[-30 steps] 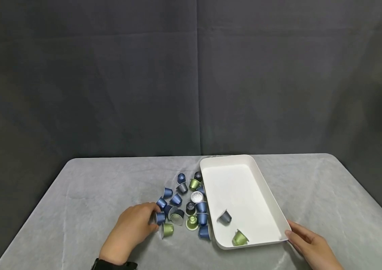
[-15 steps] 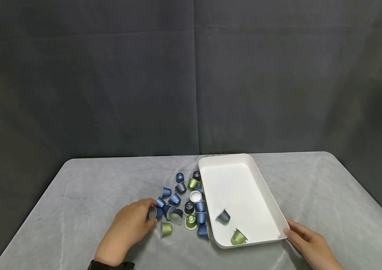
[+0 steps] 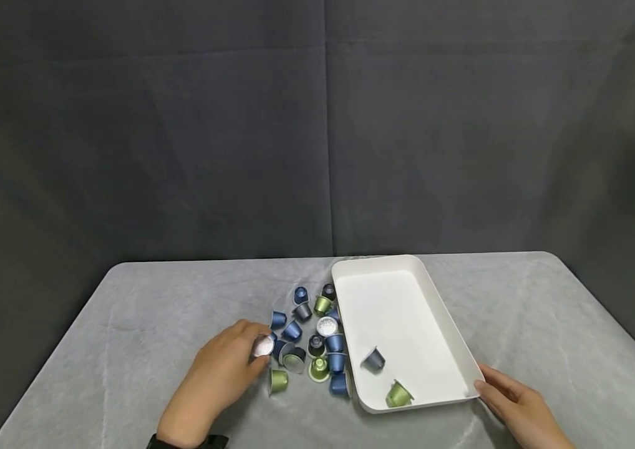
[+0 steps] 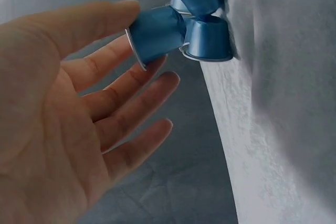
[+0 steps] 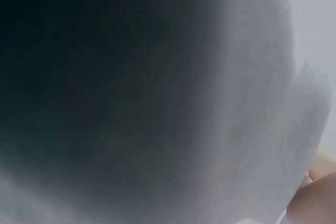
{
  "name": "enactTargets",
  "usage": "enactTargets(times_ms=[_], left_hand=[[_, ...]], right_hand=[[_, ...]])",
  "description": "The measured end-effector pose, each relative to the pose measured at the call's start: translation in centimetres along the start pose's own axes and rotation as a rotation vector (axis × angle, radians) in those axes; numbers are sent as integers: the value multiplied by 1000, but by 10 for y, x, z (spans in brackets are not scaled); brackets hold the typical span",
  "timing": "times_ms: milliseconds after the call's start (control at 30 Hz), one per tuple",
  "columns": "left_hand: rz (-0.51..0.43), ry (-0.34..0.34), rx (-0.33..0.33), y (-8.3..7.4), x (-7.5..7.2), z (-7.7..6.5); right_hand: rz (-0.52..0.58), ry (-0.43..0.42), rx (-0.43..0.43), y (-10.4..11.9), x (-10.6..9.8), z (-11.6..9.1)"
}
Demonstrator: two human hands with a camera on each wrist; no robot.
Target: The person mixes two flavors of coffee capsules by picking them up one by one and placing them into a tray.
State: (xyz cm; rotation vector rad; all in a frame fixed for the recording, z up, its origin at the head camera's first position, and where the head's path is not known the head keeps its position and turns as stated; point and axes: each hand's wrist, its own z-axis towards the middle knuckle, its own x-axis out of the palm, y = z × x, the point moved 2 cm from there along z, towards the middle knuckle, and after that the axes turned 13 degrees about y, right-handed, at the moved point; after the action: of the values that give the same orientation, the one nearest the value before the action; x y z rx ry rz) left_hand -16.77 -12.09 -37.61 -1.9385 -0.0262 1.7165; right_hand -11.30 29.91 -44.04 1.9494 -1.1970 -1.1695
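Note:
My left hand (image 3: 226,368) pinches a blue coffee capsule (image 4: 157,32) between thumb and forefinger; the other fingers are spread below it in the left wrist view. In the head view the silver lid of this capsule (image 3: 263,345) faces up toward the camera, at the left edge of a loose group of capsules. My right hand (image 3: 522,405) grips the near right corner of a white tray (image 3: 441,330), thumb at the rim. Inside the tray lie a grey capsule (image 3: 374,360) and a green capsule (image 3: 398,394). The right wrist view is mostly dark and blurred.
Several blue, green and dark capsules crowd the tray's left side, among them a silver-lidded one (image 3: 327,326) and a green one (image 3: 279,381) lying nearest the front. A grey cloth (image 3: 155,324) covers the table; a dark curtain (image 3: 211,156) hangs behind.
The left hand has lifted and turned the blue capsule, so its lid now shows to the head camera. My right hand keeps its grip on the tray corner.

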Motion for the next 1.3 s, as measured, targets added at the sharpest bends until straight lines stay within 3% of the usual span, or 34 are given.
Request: enactTargets(times_ms=[467,700,867,1300], left_hand=[[-48,-9,89,-22,-2,3],[-56,-3,187,-35,6,9],[-54,21,260,-44,14,12],[23,92,351,-65,25,20]], right_hand=[[5,-3,-11,-1,-4,-1],[-13,-9,9,0,-5,0],[-28,-11,22,0,-3,-1],[-43,-36,4,3,0,-3]])
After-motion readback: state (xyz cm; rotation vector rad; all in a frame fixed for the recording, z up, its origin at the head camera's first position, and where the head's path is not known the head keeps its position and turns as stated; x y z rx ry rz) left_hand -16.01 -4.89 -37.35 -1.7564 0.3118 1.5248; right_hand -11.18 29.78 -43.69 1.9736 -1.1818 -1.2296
